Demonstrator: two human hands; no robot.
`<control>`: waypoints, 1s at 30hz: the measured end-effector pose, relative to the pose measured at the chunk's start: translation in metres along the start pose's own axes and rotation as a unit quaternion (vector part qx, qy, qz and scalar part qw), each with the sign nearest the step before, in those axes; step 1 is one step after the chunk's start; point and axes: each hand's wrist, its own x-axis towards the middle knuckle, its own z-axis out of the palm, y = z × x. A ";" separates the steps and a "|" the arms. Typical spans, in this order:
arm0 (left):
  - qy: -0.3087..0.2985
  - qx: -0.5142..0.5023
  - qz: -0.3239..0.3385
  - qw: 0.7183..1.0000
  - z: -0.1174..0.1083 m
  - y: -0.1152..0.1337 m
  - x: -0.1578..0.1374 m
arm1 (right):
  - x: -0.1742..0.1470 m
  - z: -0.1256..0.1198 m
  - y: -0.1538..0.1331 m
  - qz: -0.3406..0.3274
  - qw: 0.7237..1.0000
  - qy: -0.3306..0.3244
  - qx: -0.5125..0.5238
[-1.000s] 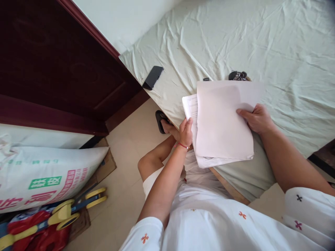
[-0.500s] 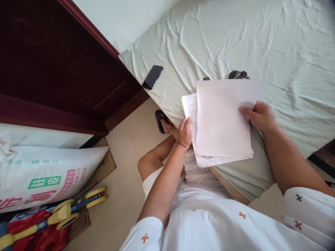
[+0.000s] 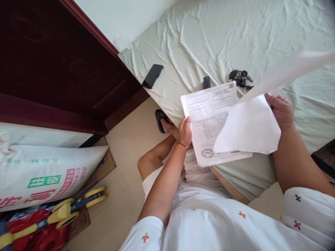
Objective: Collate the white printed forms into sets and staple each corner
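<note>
My left hand (image 3: 185, 131) is closed on the left edge of a stack of papers (image 3: 200, 132). The top page of the stack is printed with a form and carries a round dark stamp near its lower left corner. My right hand (image 3: 281, 109) grips a sheet of paper (image 3: 247, 127) by its right side. That sheet is curled and bent over the right part of the stack, with its upper part flaring off to the upper right, somewhat blurred. Some of the printed page is hidden beneath it.
On the pale green bedsheet (image 3: 209, 35) lie a bunch of keys (image 3: 241, 77), a small black object (image 3: 206, 82) and a black phone-like object (image 3: 153, 75). A large white sack (image 3: 52, 174) and a yellow-and-red toy (image 3: 60, 216) stand at lower left, near a dark red door (image 3: 57, 69).
My right hand has moved right, pulling the top sheet away from the stack and bending it. The printed page beneath, the keys and the small black object are now more exposed.
</note>
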 end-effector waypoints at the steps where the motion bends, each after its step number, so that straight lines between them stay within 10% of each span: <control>1: 0.003 -0.002 0.001 1.000 0.001 0.000 0.000 | 0.001 -0.001 0.000 0.000 1.000 -0.004 -0.001; 22: -0.033 -0.047 -0.010 0.998 0.006 0.016 -0.005 | -0.007 0.003 -0.006 0.025 0.998 -0.006 0.060; 30: 0.058 -0.013 -0.064 0.996 0.004 0.003 -0.001 | -0.007 0.006 -0.008 0.037 0.998 0.009 0.039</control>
